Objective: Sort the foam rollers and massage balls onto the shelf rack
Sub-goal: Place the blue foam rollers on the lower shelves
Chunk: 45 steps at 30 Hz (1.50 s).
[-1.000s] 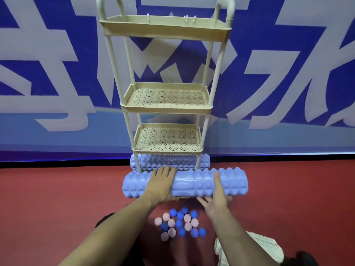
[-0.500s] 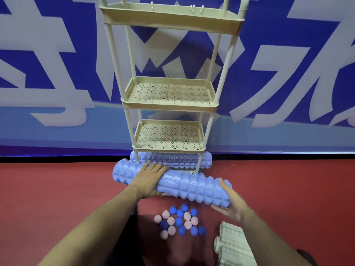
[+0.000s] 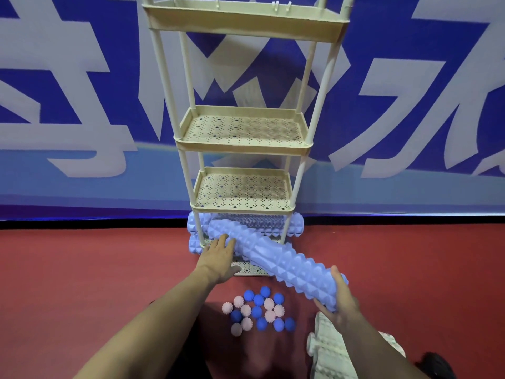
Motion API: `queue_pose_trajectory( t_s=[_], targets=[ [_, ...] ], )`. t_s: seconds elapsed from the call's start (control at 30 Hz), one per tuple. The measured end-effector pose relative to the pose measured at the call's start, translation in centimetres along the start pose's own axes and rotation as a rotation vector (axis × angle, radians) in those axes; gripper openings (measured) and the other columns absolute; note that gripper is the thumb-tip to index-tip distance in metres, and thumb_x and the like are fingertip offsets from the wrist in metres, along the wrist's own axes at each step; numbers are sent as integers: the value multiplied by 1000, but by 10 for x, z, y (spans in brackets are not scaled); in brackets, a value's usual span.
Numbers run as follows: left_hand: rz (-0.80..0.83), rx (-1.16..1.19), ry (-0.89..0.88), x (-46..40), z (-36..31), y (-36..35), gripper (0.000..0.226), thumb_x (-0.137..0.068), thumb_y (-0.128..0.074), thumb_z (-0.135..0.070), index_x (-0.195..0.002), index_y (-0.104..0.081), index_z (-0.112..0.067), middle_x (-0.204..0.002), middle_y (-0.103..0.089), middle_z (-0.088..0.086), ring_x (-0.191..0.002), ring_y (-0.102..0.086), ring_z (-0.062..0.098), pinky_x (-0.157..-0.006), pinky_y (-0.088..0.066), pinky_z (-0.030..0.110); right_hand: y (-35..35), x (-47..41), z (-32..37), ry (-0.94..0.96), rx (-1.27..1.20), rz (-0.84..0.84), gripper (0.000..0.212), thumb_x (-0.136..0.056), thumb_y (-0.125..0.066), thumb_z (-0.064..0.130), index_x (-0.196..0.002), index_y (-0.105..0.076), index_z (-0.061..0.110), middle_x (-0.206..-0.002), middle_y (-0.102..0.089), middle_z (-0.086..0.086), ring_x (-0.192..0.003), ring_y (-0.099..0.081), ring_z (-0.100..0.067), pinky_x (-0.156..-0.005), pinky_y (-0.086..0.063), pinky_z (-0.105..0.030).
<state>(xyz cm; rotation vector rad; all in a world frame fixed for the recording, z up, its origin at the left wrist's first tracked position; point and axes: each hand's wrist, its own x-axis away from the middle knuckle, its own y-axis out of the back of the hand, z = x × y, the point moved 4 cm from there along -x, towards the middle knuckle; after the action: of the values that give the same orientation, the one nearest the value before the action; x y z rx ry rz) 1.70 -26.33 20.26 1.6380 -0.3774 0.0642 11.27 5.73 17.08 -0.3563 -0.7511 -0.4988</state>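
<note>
A beige shelf rack (image 3: 243, 149) with several perforated tiers stands against the blue wall. A long lavender foam roller (image 3: 276, 261) is tilted diagonally, its far end poking into the rack's bottom tier. My right hand (image 3: 340, 302) grips the roller's near end. My left hand (image 3: 218, 255) lies flat against its left side near the rack. Another lavender roller (image 3: 296, 224) lies across the bottom tier behind it. Several blue and pink spiky massage balls (image 3: 257, 310) sit clustered on the red floor between my arms.
A pale beige knobbly roller (image 3: 328, 351) lies on the floor at the lower right, under my right forearm. A dark shoe (image 3: 437, 365) shows in the bottom right corner. The blue and white banner wall (image 3: 82, 105) closes off the back.
The lavender roller has swung from lying crosswise in front of the rack to a diagonal, with its far end pushed into the bottom tier. My right hand pulled its near end towards me.
</note>
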Motion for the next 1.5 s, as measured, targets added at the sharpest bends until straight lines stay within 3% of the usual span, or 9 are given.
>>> queue_pose_trajectory(
  t_s=[0.27,0.6,0.73,0.83,0.93,1.1,1.23,1.33,1.5],
  targets=[
    [13,78,61,5,9,1,79,-89,-60,-55,-150,-25,-18,-151,-27,9,-141,-31,34,-106,-41,50,-21,-4,2,117,-36,-101,60,-71,-81,58,-109,-68,13,-105,-75,-11,-89,-75,-30,-70,-62,-45],
    [17,252,142,2,18,-3,78,-90,-60,-55,-149,-27,-16,-154,-25,10,-140,-36,33,-107,-41,50,-64,-15,9,104,-69,-30,64,-70,-81,58,-113,-67,13,-110,-73,-9,-93,-74,-29,-70,-62,-43],
    [11,562,276,-8,22,-4,86,-89,-61,-55,-152,-26,-9,-160,-18,15,-141,-36,35,-111,-39,47,-81,-24,14,92,-83,-22,64,-71,-82,55,-115,-66,12,-111,-72,-9,-94,-73,-28,-71,-62,-41],
    [9,805,389,-20,25,-11,95,-84,-61,-62,-153,-25,-7,-160,-25,18,-143,-35,34,-114,-36,46,-96,-35,17,79,-61,4,64,-70,-82,58,-115,-66,15,-112,-72,-8,-95,-73,-28,-74,-62,-42],
    [17,889,413,-32,16,-19,100,-83,-60,-67,-154,-25,-6,-157,-34,15,-143,-35,33,-115,-33,44,-109,-47,17,61,-37,32,64,-72,-79,59,-118,-65,16,-113,-72,-7,-96,-72,-28,-72,-62,-40],
    [26,1159,449,-62,-6,-32,110,-67,-63,-78,-144,-36,-4,-139,-55,9,-124,-55,28,-106,-46,43,-128,-67,14,8,17,128,50,-82,-69,61,-117,-63,27,-116,-72,0,-104,-70,-25,-79,-59,-38],
    [34,1583,552,-81,-16,-43,71,-81,-74,-55,-125,-55,-4,-108,-69,3,-97,-64,21,-83,-51,38,-147,-81,14,-47,26,211,31,-93,-62,49,-115,-63,28,-111,-74,-5,-102,-70,-25,-85,-57,-40],
    [45,1772,560,-94,-19,-51,54,-82,-77,-46,-117,-66,-7,-106,-76,7,-97,-69,24,-89,-54,41,-157,-88,15,-66,60,238,31,-94,-61,47,-115,-64,24,-106,-75,-7,-96,-70,-24,-77,-56,-36],
    [64,1951,572,-108,-22,-60,54,-80,-79,-44,-119,-67,-10,-100,-76,6,-96,-68,26,-81,-59,42,-162,-107,15,-83,90,304,44,-92,-64,49,-128,-60,23,-114,-74,-5,-101,-71,-22,-74,-58,-33]
  ],
)
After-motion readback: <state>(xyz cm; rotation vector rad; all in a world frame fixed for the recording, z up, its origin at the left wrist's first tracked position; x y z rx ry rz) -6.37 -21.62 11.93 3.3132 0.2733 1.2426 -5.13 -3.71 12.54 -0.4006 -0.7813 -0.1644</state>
